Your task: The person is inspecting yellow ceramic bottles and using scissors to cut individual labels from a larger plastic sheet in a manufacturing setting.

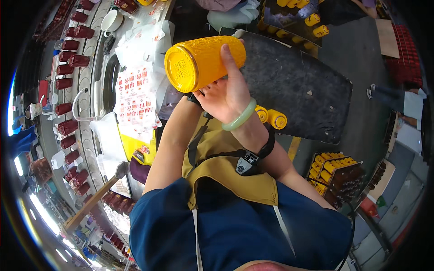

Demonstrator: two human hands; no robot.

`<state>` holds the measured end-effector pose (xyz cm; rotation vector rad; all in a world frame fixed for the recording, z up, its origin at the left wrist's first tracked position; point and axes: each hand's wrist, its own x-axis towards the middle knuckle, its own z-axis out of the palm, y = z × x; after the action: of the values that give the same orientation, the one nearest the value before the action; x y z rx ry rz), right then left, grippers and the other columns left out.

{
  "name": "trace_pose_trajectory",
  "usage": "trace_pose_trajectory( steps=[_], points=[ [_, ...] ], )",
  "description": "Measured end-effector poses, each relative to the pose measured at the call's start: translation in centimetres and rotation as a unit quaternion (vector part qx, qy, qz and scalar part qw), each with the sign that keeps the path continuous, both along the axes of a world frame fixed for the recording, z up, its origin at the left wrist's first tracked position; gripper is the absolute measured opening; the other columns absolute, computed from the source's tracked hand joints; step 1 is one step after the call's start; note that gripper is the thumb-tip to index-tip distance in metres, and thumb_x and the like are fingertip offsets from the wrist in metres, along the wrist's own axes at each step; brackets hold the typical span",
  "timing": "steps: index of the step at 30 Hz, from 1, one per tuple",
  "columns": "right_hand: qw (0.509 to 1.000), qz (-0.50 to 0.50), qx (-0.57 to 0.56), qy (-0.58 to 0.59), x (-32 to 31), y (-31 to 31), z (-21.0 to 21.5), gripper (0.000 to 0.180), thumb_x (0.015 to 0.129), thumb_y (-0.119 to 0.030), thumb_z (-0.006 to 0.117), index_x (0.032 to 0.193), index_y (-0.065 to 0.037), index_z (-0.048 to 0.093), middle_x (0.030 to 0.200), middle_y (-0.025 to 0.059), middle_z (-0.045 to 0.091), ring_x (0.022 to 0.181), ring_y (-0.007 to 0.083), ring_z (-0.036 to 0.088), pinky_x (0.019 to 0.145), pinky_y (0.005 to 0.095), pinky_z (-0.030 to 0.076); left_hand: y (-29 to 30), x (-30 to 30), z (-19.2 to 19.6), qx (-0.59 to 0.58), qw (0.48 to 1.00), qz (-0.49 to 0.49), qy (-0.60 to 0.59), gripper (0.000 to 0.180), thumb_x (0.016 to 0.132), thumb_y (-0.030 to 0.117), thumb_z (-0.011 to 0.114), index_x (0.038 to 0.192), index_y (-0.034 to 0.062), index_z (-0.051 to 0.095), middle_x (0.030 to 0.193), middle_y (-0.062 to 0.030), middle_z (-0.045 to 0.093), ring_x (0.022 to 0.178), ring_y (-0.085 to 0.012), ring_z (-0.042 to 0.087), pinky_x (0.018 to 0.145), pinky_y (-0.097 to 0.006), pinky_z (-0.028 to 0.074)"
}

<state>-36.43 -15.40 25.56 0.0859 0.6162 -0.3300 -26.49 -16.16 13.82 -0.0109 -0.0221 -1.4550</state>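
Above dark mat, right hand fingers wrap yellow embossed jar; looks rigid, fragile; grip mid-body. Left hand hidden, state unclear.

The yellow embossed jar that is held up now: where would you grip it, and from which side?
Grip the yellow jar around its cylindrical body, near the middle, coming from the side. It lies tilted with its flat base facing the camera, so the long wall is the open part. The right hand already wraps it there from below. The left hand is hidden.
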Motion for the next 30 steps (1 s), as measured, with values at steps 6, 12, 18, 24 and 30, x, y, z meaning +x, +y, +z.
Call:
trace_pose_trajectory(
  steps=[6,12,18,24,30],
  points=[
    [0.976,0.083,-0.078,-0.185,-0.5,-0.5,-1.7,0.078,0.085,-0.061,0.060,0.141,-0.011,0.038,0.140,0.0034,0.046,0.132,0.0210,0.041,0.113,0.0411,0.028,1.3,2.7,3.5,0.049,0.996,-0.027,-0.076,0.026,0.094,0.010,0.059,0.120,0.0048,0.060,0.106,-0.0027,0.067,0.098,-0.0112,0.064,0.087,-0.027,0.052],
    [0.901,0.315,-0.253,-0.158,-3.0,-3.0,-11.9,0.094,0.083,-0.069,0.056,0.141,0.002,0.034,0.136,0.0132,0.049,0.128,0.0225,0.045,0.107,0.0363,0.034,1.5,13.4,9.3,0.149,0.803,-0.019,-0.577,0.035,0.094,0.010,0.061,0.127,0.0046,0.053,0.107,-0.0037,0.064,0.090,-0.0073,0.062,0.074,-0.020,0.051],
    [0.798,0.310,-0.444,0.264,-8.7,-4.4,-20.3,0.065,0.090,-0.058,0.057,0.120,-0.001,0.056,0.105,0.0068,0.064,0.094,0.0119,0.058,0.085,0.0281,0.047,3.8,13.4,8.5,0.217,0.525,-0.090,-0.818,0.028,0.092,0.005,0.059,0.121,0.0032,0.057,0.098,-0.0033,0.063,0.086,-0.0093,0.062,0.074,-0.023,0.050],
    [0.859,0.331,-0.348,0.176,-9.2,-1.7,-20.1,0.068,0.088,-0.056,0.060,0.132,-0.006,0.047,0.120,0.0101,0.058,0.105,0.0170,0.057,0.089,0.0323,0.048,11.3,8.3,7.4,0.279,0.380,0.133,-0.872,0.025,0.092,-0.002,0.056,0.117,0.0002,0.058,0.102,-0.0046,0.065,0.092,-0.0130,0.064,0.076,-0.026,0.051],
    [0.953,0.190,-0.165,-0.171,-5.9,-0.8,-15.4,0.090,0.084,-0.045,0.070,0.152,-0.017,0.018,0.149,0.0136,0.030,0.132,0.0274,0.042,0.103,0.0463,0.042,15.3,3.4,8.0,0.403,0.466,0.370,-0.695,0.016,0.092,-0.001,0.057,0.107,0.0036,0.058,0.091,-0.0010,0.062,0.066,-0.0029,0.046,0.058,-0.017,0.038]
  ],
)
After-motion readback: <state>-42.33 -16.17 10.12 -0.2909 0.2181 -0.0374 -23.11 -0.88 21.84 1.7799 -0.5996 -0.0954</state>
